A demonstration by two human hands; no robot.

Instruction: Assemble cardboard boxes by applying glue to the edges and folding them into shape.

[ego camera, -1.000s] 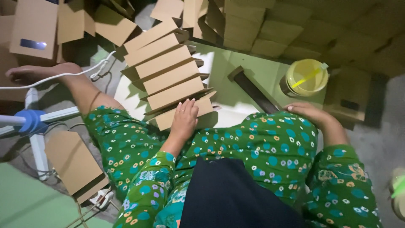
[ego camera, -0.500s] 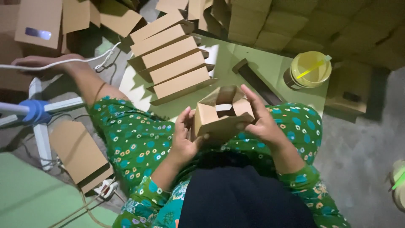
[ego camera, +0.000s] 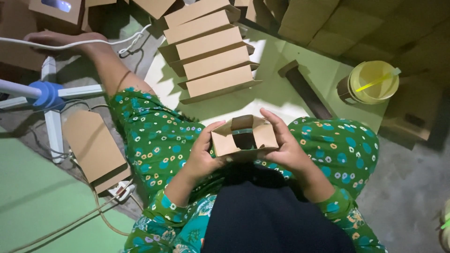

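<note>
Brown cardboard, one small box (ego camera: pixel 243 139), part-folded, held over my lap between both hands, its open top toward me with a dark slot showing in the middle. Left hand (ego camera: pixel 202 154): fingers curled round the box's left end, thumb on the near wall, closed on it. Right hand (ego camera: pixel 285 145): fingers wrapped over the right end and far edge, likewise closed on the box. Step in hand, as I judge it: forming the box, the side walls up and the inner flaps apparently not yet tucked home. Next move, by my reckoning, calls for pressing the loose flaps into the slot while both ends are kept square, with a light grip so the thin board does not crease. Row of folded cardboard pieces (ego camera: pixel 213 58), five or so, overlapping like shingles on the pale green worktop (ego camera: pixel 323 77) just beyond my knees, well apart from the box in my hands. Dark long bar (ego camera: pixel 304 89), lying slantwise on the worktop to the right of that row. Yellow cup with lid and green straw (ego camera: pixel 372 82), at the worktop's right edge. Flat brown cardboard packet (ego camera: pixel 93 150), on the floor to my left, beside a white plug and cords. Blue-and-white fan stand (ego camera: pixel 44 93), on the floor at far left. Stacked cardboard (ego camera: pixel 328 23), along the top, dim and hard to count.
</note>
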